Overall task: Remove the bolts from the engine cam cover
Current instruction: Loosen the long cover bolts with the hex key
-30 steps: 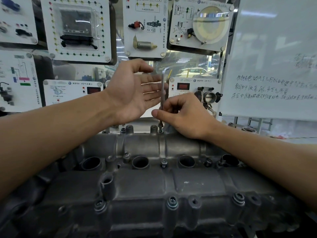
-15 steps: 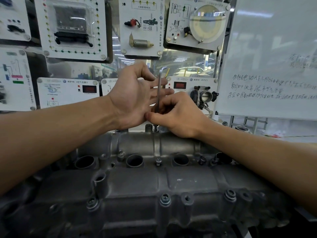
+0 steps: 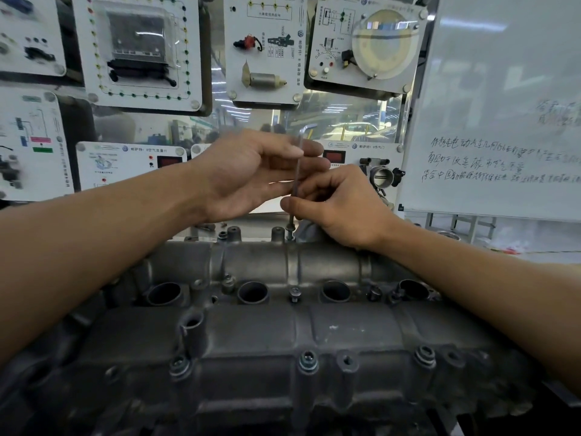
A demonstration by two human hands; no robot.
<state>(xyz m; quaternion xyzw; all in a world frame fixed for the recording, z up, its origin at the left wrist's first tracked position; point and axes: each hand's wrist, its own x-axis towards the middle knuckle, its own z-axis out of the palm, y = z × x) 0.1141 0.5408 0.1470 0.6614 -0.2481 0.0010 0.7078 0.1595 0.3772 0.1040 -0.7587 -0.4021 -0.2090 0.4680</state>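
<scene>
Head view. Hex key point(image 3: 297, 179) stands upright in a bolt point(image 3: 290, 230) on the far edge of the cam cover point(image 3: 314, 335), about mid-length.

Right hand point(image 3: 341, 206) pinches the lower shaft, just above the bolt.

Left hand point(image 3: 251, 174) is loose, fingers straight, touching the upper shaft below the bend.

Bolt looks partly backed out.

Advice: hold the key plumb and fully seated, spin it with light flicks, catch the bolt as it frees.

Near-row bolts point(image 3: 307, 361) not yet out.
</scene>
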